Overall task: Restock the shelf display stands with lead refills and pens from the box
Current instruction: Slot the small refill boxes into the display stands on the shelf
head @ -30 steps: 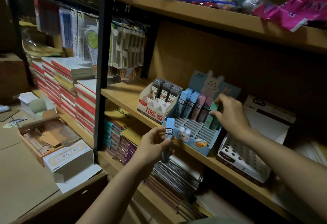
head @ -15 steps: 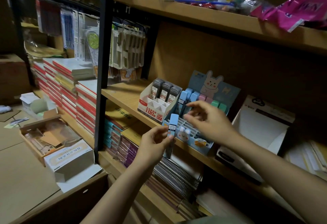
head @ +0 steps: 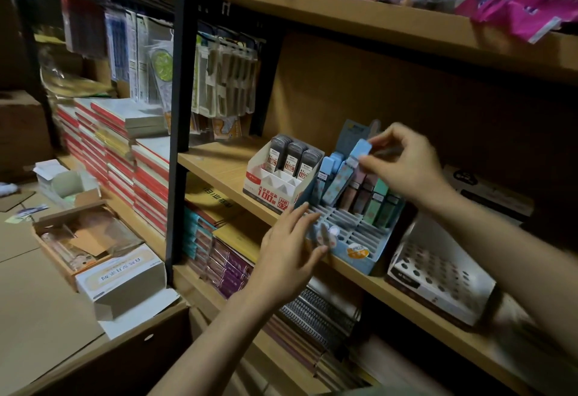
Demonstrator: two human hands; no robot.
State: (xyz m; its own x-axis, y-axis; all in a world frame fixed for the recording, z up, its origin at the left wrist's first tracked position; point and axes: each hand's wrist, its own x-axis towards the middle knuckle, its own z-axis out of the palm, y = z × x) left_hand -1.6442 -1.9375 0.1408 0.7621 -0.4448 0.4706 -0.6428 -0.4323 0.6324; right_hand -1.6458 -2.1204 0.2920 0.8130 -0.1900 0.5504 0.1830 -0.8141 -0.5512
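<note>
A blue bunny display stand (head: 359,250) with a slotted grid stands on the middle shelf. Its back row holds blue, pink and green lead refill cases (head: 362,191). My right hand (head: 403,164) pinches the cap end of a blue lead refill case (head: 347,172), which leans over the stand's back left slots. My left hand (head: 291,255) hovers in front of the stand's left corner with fingers spread and nothing in it. A white and red stand (head: 272,184) to the left carries three grey refill cases (head: 295,158).
A white pen stand (head: 438,273) with round holes sits on the shelf at the right. Stacked notebooks (head: 125,161) fill the left shelves. An open cardboard box (head: 78,236) and a white carton (head: 122,277) rest on the flat cardboard at lower left. Spiral pads lie on the shelf below.
The blue refill case has passed from my left hand to my right, which lifted it up over the stand's back row. My left hand has opened and dropped slightly.
</note>
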